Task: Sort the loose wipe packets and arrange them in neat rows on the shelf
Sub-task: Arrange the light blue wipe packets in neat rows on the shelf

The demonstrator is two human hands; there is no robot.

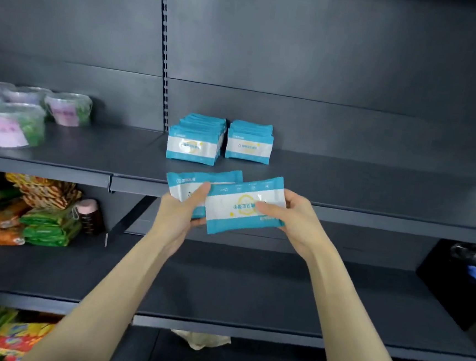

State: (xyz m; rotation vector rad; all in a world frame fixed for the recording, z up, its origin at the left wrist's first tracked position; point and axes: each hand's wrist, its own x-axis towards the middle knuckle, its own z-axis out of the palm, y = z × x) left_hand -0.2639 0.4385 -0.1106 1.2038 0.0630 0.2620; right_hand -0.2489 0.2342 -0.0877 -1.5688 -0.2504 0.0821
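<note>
Reaching up and forward, both bare forearms converge in front of the dark matte shelf (346, 184); the left hand (181, 208) has its grip closed on one wipe packet (199, 180), thumb laid across its face; the right hand (299, 219) pinches a second packet (237, 209) by its right end, overlapping the first; both are soft, glossy, rectangular pouches, teal-edged with a white band, held just before the shelf's front lip; on the shelf stand two rows of matching packets, the left row (194, 144) and the right row (248, 146), side by side.
</note>
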